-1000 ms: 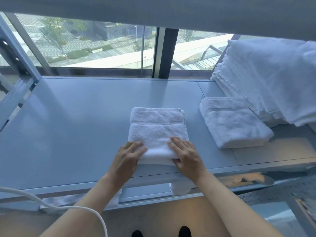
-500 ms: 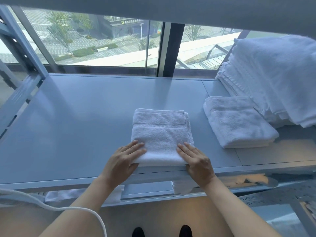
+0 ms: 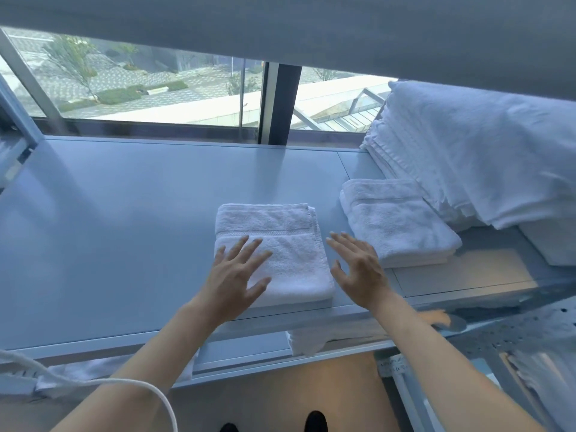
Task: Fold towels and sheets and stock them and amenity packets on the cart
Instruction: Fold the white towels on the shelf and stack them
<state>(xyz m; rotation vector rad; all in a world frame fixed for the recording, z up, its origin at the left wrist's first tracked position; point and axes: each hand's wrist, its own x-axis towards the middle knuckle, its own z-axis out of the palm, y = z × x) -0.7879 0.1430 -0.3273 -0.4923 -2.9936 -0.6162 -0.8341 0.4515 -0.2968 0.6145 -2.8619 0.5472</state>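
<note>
A folded towel (image 3: 274, 251) is seen at the table's (image 3: 124, 232) near edge, its long axis running away toward the window. Bare surface is left to its left; a second folded towel (image 3: 399, 222) lies just to the right. The left hand (image 3: 237, 275) is spread over the towel's left part and the right hand (image 3: 358, 269) beside its right edge, fingers straight, nothing gripped.

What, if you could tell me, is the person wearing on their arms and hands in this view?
Nothing shows on either arm: both forearms are bare as far as the frame reaches, with no sleeve in sight. The left hand and right hand have no gloves, and no rings, watch or bands can be seen. Fingernails are short and unpainted. A white cable curves across in front of the left forearm.
</note>
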